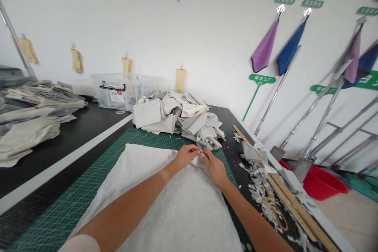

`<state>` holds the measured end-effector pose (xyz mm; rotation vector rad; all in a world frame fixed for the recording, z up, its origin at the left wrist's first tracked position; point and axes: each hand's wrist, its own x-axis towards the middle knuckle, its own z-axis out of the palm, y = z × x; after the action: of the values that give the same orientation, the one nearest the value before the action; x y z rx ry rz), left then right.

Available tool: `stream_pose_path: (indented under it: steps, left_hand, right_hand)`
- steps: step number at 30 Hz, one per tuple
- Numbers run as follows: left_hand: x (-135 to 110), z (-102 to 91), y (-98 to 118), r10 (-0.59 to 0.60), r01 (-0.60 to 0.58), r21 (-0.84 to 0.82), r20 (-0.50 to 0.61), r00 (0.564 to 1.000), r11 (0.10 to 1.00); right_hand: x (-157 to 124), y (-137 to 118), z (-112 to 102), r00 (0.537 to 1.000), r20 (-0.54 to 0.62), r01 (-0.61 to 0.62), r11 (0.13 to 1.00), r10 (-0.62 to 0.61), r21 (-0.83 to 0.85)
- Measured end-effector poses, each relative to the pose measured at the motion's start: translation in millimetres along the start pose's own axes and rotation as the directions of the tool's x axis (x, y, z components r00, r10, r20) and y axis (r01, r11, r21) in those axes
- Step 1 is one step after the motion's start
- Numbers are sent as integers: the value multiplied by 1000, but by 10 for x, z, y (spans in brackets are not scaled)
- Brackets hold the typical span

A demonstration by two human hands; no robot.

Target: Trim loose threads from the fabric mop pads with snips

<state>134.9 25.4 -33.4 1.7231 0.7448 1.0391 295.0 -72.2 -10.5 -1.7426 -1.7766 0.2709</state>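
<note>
A large pale grey cloth (153,193) lies spread flat on a green cutting mat (88,181). Both of my arms reach across it to its far right corner. My left hand (185,154) is closed, its fingers pinching the cloth's far edge. My right hand (215,168) is also closed on that corner, its fingertips nearly meeting those of the left hand. Just beyond the hands sits a heap of folded grey and cream cloth pieces (177,117).
Yellow-handled scissors (273,204), a wooden ruler (283,193) and cloth scraps (260,181) lie along the table's right edge. A clear plastic box (122,91) stands at the back. Stacked cloths (32,114) fill the left. A red basin (323,183) and mop poles stand right.
</note>
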Motion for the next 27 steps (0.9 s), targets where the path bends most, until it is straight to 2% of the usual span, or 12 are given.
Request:
stream_pose_path:
  steps: [6, 16, 27]
  left_hand:
    - [14, 8, -45, 23, -23, 4, -8, 1000, 1000]
    - [-9, 3, -3, 24, -22, 61, -32, 999, 998]
    - [-2, 6, -36, 12, -9, 69, -37, 999, 998]
  right_hand:
    - [-2, -12, -10, 1000, 9, 8, 1000, -8, 6]
    - [13, 20, 4, 1000, 24, 10, 1000, -11, 16]
    - [19, 34, 11, 1000, 22, 20, 995, -22, 99]
